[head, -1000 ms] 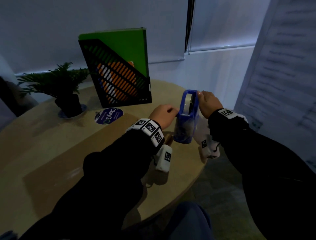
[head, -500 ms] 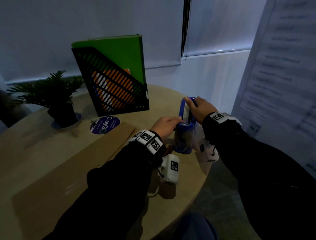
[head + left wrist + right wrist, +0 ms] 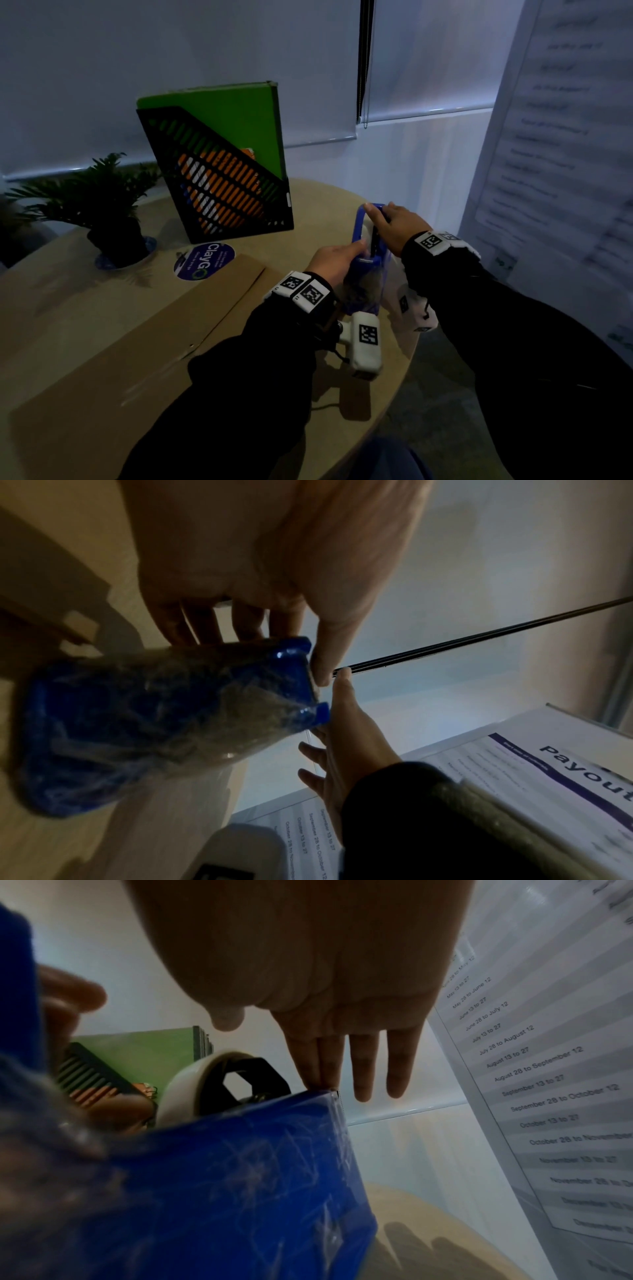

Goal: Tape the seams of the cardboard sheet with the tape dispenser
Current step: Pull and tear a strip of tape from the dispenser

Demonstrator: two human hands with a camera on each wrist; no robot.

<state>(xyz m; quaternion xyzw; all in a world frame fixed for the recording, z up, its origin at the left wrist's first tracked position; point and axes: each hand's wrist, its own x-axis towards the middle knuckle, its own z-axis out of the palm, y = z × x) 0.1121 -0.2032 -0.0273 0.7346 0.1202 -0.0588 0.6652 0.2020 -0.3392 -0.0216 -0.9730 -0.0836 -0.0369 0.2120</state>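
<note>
The blue tape dispenser (image 3: 363,291), wrapped in stray clear tape, stands on end near the table's right edge. My left hand (image 3: 334,262) grips its side, thumb on the near edge and fingers curled behind it (image 3: 274,626). My right hand (image 3: 388,222) lies over the top with straight fingers; two fingertips (image 3: 323,1081) touch the dispenser's (image 3: 240,1177) upper edge, beside the white tape roll (image 3: 185,1091). The thumb stays apart. The brown cardboard sheet (image 3: 120,359) lies flat to the left, its seam (image 3: 226,311) running diagonally, partly under my left sleeve.
A black file holder (image 3: 219,192) with a green folder stands at the back of the round wooden table (image 3: 325,205). A potted plant (image 3: 109,219) and a round blue sticker (image 3: 205,260) sit left of it. A printed poster (image 3: 561,171) hangs close on the right.
My right hand has moved from the far side of the dispenser onto its top, fingers stretched over the roll. The left hand keeps its grip. The head view has tilted upward.
</note>
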